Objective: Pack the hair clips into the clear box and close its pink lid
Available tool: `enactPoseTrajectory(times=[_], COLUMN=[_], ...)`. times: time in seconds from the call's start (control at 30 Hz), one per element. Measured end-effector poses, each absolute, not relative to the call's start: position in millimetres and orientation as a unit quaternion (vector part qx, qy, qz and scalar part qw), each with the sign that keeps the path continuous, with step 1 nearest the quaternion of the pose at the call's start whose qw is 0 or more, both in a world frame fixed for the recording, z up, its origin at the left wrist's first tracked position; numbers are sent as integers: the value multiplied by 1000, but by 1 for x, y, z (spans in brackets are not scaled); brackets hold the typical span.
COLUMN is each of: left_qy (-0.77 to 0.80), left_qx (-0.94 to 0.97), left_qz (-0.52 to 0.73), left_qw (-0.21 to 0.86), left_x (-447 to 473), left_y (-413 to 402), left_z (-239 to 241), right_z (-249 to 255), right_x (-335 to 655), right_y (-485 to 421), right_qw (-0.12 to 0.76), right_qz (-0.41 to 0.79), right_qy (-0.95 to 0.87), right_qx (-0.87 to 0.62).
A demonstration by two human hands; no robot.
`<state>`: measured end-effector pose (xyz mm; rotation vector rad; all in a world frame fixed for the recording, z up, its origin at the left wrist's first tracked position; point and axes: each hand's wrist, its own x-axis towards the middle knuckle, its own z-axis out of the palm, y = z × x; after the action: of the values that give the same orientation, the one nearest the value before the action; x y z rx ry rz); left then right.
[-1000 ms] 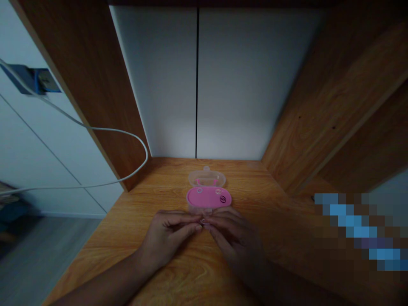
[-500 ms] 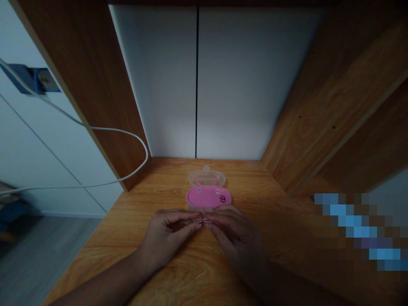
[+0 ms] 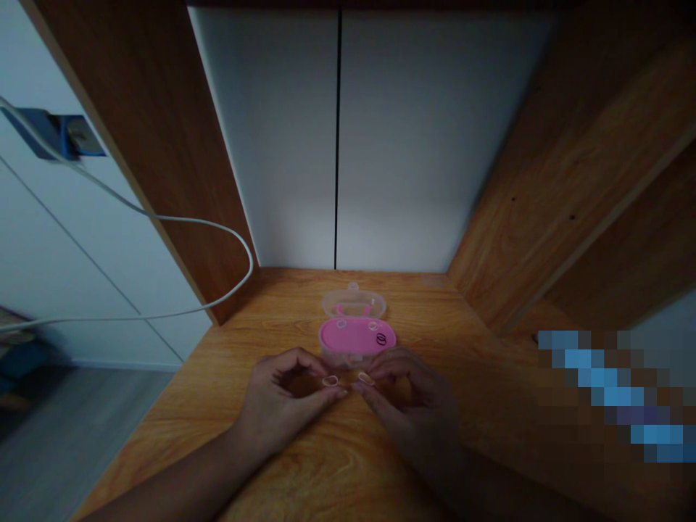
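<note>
A small pink case with a clear lid hinged open behind it lies on the wooden desk, with tiny rings on its pink tray. Just in front of it, my left hand pinches a small pale ring between thumb and fingers. My right hand pinches a second small ring a little to the right. The two rings are slightly apart, held just above the desk.
White cabinet doors close the back of the alcove, with wooden side panels left and right. A white cable loops from a blue plug on the left wall. A blurred blue patch covers the right edge.
My hands have drawn a little apart, so the two rings that were together at my fingertips are now separate, one in each hand.
</note>
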<state>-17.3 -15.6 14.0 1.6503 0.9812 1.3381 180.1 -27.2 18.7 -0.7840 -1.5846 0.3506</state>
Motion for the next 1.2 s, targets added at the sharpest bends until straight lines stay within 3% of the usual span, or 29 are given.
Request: enactPoseTrajectory(times=[0.37,0.57,0.8,1.2], left_qy=[381,364,340,366], left_qx=[687,682,636,624], left_qz=[507,488,416,411], left_qw=[355,406,554,555], left_x=[-15,-13,-7,-6], left_y=[-16,-14,-18,-15], left_z=[16,18,23,24], right_z=[20,23,18,17], right_x=[181,180,179,182], right_y=[-28,-28,-27,-27], right_qw=[595,558,556,532], right_qz=[143,149,128,194], right_qy=[-706,-745,-754,-742], right_qx=[-357,-332,-326,-359])
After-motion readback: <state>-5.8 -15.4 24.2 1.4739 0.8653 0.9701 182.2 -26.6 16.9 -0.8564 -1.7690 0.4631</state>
